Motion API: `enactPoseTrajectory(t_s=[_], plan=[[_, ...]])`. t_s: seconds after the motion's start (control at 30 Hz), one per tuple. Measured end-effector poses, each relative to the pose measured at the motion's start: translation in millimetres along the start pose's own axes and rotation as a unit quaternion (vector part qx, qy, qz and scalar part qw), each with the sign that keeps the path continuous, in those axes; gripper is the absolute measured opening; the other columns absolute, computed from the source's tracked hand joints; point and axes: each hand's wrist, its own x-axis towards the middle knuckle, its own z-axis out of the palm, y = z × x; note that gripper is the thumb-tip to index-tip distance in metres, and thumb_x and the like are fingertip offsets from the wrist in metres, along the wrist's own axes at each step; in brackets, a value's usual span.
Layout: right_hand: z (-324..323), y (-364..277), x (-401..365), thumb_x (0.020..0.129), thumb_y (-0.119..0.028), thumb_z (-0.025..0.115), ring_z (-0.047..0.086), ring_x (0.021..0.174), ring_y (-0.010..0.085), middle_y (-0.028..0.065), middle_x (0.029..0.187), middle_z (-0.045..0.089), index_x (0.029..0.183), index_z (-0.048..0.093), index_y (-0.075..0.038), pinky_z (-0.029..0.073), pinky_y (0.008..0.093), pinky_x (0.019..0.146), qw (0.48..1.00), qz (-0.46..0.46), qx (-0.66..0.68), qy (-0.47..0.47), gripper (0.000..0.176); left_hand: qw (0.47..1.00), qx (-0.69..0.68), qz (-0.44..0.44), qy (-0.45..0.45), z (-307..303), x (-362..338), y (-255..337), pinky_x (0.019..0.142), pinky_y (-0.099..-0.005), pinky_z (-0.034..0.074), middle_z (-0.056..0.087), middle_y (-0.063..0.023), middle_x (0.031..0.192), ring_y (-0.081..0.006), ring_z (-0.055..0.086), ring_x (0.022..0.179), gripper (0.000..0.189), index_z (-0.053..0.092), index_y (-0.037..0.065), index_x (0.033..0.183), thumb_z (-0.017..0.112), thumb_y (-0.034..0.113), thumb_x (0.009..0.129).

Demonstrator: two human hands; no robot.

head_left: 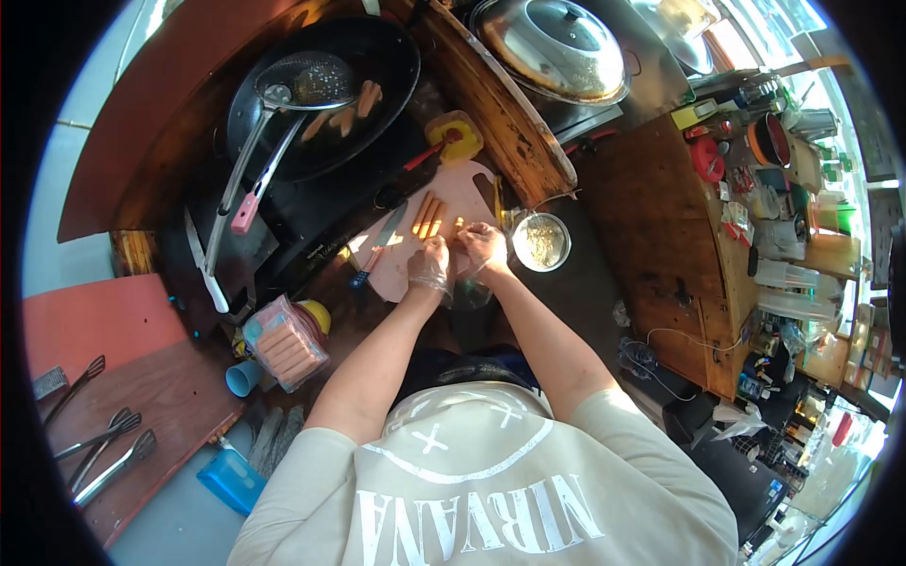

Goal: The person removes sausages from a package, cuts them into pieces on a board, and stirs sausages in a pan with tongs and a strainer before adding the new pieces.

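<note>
Both my hands wear clear plastic gloves over the near part of a pale pink cutting board [385, 275]. My left hand [429, 264] has its fingers curled together, and what they hold is too small to make out. Beside it on the right, my right hand [484, 247] is also closed, its fingertips at a small piece of sausage [460, 224]. Several sausages [429, 215] lie side by side on the board, just beyond my left hand. To their left rests a knife [377, 247] with a blue and red handle.
A black pan [377, 127] holds sausages and two strainers [283, 90]. A yellow dish [462, 140] with a red brush sits beyond the board. A metal bowl [542, 242] stands right, packed sausages [286, 347] lower left. A lidded pan [557, 47] is at the top.
</note>
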Motion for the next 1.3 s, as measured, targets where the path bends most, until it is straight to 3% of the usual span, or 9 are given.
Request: enactPoseTrajectory(t_s=[0.17,0.23,0.3,0.33,0.47,0.7,1.0,1.13,1.3], plan=[[0.6,-29.6,-16.9,0.078,-0.032,0.078,0.072,0.085,0.0230,0.0123,0.098,0.074,0.112,0.068,-0.001,0.057,0.0330,0.078,0.972,-0.051,-0.217,0.077,0.047,0.997,-0.016,0.074,0.026,-39.4,-5.5,13.3,0.071,-0.0484,0.056,0.069,-0.0211,0.080,-0.0394,0.070,0.080,0.029,0.068,0.002,0.089,0.056,0.028,0.092],[0.1,-27.8,-7.2,0.084,-0.027,0.075,0.071,0.088,0.0220,0.0106,0.094,0.074,0.114,0.067,0.000,0.057,0.0312,0.077,0.997,0.073,0.011,-0.033,0.041,0.989,-0.121,0.010,-0.082,-74.2,-19.9,36.7,0.069,-0.0449,0.054,0.070,-0.0240,0.085,-0.0391,0.069,0.077,0.037,0.072,0.002,0.096,0.054,0.034,0.096],[-7.5,-25.2,-4.1,0.090,-0.017,0.071,0.070,0.084,0.0188,0.0105,0.090,0.072,0.111,0.067,0.003,0.058,0.0305,0.072,0.967,-0.169,0.029,-0.189,0.030,0.989,-0.141,0.038,-0.037,-86.4,-37.0,39.5,0.068,-0.0423,0.054,0.070,-0.0228,0.081,-0.0382,0.069,0.073,0.035,0.073,0.001,0.095,0.062,0.034,0.093],[-6.7,-34.2,-12.7,0.089,-0.011,0.072,0.068,0.078,0.0167,0.0096,0.088,0.069,0.106,0.066,0.006,0.059,0.0298,0.069,0.949,-0.099,0.211,-0.213,0.025,0.980,-0.191,0.037,-0.040,-103.9,-46.4,46.7,0.067,-0.0415,0.054,0.070,-0.0226,0.081,-0.0377,0.069,0.072,0.031,0.072,0.000,0.096,0.065,0.030,0.091],[-29.4,-140.5,-64.9,0.087,-0.011,0.075,0.066,0.074,0.0147,0.0074,0.088,0.067,0.099,0.064,0.005,0.059,0.0292,0.067,0.973,0.020,0.177,-0.148,0.023,0.967,-0.198,0.150,0.049,-136.7,-73.4,61.9,0.067,-0.0397,0.054,0.070,-0.0213,0.083,-0.0358,0.069,0.072,0.021,0.070,-0.002,0.101,0.070,0.014,0.086],[-55.8,-204.4,-101.7,0.083,-0.015,0.081,0.066,0.074,0.0141,0.0082,0.087,0.067,0.096,0.065,0.003,0.060,0.0288,0.066,0.966,-0.025,0.210,-0.147,0.028,0.926,-0.122,0.280,0.219,-173.2,-98.0,95.7,0.069,-0.0403,0.056,0.070,-0.0199,0.084,-0.0355,0.070,0.078,0.015,0.070,-0.004,0.099,0.068,0.007,0.087],[-67.9,-226.4,-119.9,0.078,-0.015,0.085,0.066,0.069,0.0126,0.0052,0.078,0.066,0.086,0.063,0.000,0.059,0.0277,0.060,0.966,-0.089,0.206,-0.131,0.027,0.947,-0.170,0.201,0.186,-201.0,-116.5,138.1,0.064,-0.0381,0.054,0.070,-0.0198,0.083,-0.0336,0.069,0.072,0.023,0.070,-0.004,0.103,0.072,0.011,0.086],[-76.7,-234.9,-124.1,0.082,-0.018,0.077,0.065,0.065,0.0116,0.0057,0.069,0.063,0.080,0.061,0.001,0.055,0.0290,0.054,0.981,-0.167,0.039,-0.094,0.025,0.965,-0.197,0.139,0.100,-206.3,-121.0,148.1,0.063,-0.0380,0.053,0.069,-0.0208,0.081,-0.0337,0.068,0.070,0.024,0.070,-0.004,0.102,0.072,0.013,0.086],[-86.1,-236.6,-124.1,0.086,-0.023,0.067,0.066,0.059,0.0177,0.0115,0.064,0.061,0.081,0.059,0.002,0.053,0.0339,0.055,0.962,-0.246,-0.109,-0.051,0.026,0.947,-0.169,0.237,0.138,-202.2,-122.1,141.8,0.066,-0.0406,0.054,0.069,-0.0214,0.081,-0.0354,0.068,0.072,0.017,0.070,-0.004,0.099,0.067,0.008,0.088]])
